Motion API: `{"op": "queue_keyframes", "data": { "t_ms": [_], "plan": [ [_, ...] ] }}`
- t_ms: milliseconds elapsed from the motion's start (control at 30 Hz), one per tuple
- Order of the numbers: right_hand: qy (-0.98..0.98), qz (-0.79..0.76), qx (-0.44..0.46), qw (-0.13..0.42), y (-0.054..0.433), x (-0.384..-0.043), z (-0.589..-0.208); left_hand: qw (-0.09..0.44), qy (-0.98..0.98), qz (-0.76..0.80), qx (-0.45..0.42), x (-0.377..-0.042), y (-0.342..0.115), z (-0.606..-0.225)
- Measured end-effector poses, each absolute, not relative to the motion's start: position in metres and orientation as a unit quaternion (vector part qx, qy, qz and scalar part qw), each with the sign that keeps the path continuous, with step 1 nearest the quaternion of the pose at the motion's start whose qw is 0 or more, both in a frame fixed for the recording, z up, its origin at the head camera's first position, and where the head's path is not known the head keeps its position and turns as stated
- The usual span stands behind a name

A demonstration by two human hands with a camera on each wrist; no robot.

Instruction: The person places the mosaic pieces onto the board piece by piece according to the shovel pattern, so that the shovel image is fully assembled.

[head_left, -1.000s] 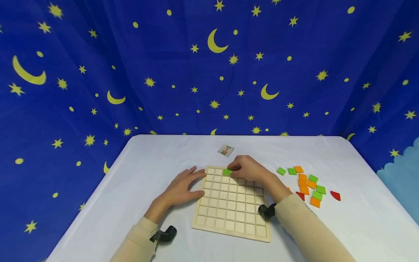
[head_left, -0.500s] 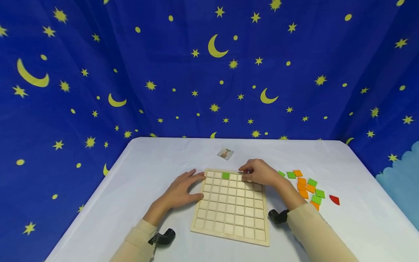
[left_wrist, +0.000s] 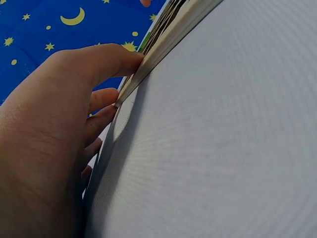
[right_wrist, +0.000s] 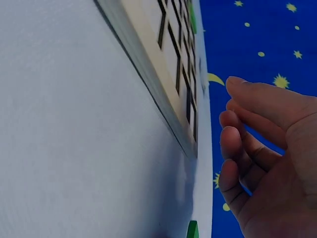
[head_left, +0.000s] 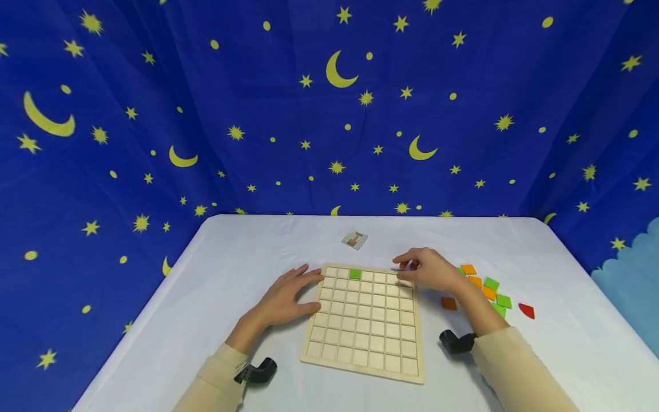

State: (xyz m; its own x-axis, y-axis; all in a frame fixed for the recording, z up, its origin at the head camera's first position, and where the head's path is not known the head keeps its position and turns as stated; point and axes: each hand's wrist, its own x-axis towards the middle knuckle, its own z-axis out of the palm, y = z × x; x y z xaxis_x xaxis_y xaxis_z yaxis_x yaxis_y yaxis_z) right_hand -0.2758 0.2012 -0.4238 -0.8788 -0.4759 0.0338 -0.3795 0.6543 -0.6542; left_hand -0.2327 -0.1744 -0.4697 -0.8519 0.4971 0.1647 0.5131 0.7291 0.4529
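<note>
A wooden grid board (head_left: 360, 323) lies on the white table, with one green square tile (head_left: 355, 274) set in its far row. My left hand (head_left: 289, 296) rests at the board's left edge, thumb and fingertips touching the rim, fingers spread; the left wrist view shows the thumb against the board's side. Above the board's far right corner hovers my right hand (head_left: 429, 269), holding nothing, its fingers loosely bent in the right wrist view (right_wrist: 267, 153). Beyond that hand lie loose orange tiles (head_left: 468, 269) and green tiles (head_left: 491, 284), some partly hidden by the right forearm.
A small printed card (head_left: 355, 239) with a grid picture lies behind the board. A red quarter-round piece (head_left: 527, 311) sits at the far right, and a reddish-brown tile (head_left: 449, 303) lies between board and forearm. A blue starry curtain (head_left: 329, 114) hangs behind the table.
My right hand let go of the green tile, which stays in the board's far row, and moved right towards the loose tiles. My left hand has stayed at the board's edge.
</note>
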Motion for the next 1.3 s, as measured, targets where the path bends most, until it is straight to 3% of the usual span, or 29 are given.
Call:
{"op": "queue_keyframes", "data": {
  "t_ms": [633,1000,1300],
  "plan": [
    [0.912,-0.349,-0.206,0.058,0.246,-0.259,-0.428,0.012,-0.934,-0.236,-0.268,-0.228,-0.175,-0.481],
    [0.921,-0.352,-0.144,0.086,0.278,-0.257,-0.421,0.007,-0.934,-0.239,-0.264,-0.233,-0.175,-0.473],
    [0.949,-0.29,-0.109,0.05,0.279,-0.26,-0.44,0.009,-0.934,-0.24,-0.265,-0.234,-0.176,-0.474]
  ]
}}
